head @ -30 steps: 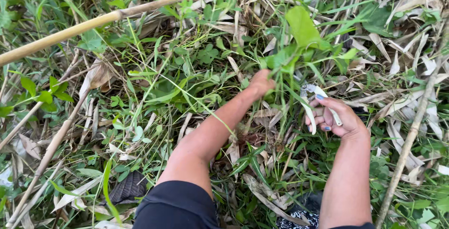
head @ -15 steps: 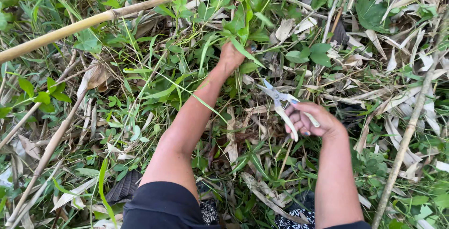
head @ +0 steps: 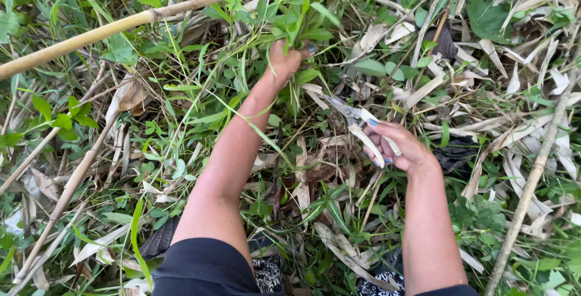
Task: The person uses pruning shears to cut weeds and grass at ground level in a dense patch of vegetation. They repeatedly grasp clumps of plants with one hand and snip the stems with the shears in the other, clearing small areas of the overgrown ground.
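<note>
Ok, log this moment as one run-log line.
left hand: grips leafy green stems | right hand: holds pruning shears, blades toward stems | ground: grass, dry leaves, bamboo pole

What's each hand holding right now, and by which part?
Left hand grips a bunch of green leafy stems just below the leaves. Right hand holds pruning shears by the pale handles, blades pointing toward the stems.

Hands: two, a left hand (head: 285,60) and a right hand (head: 396,148). Pruning shears (head: 360,126): one pair, pale-handled. Bamboo poles: one thick pole (head: 115,29), one thinner cane (head: 532,181). Leafy green stalk bunch (head: 296,12): one, gripped. Dry leaves: too many to count.
</note>
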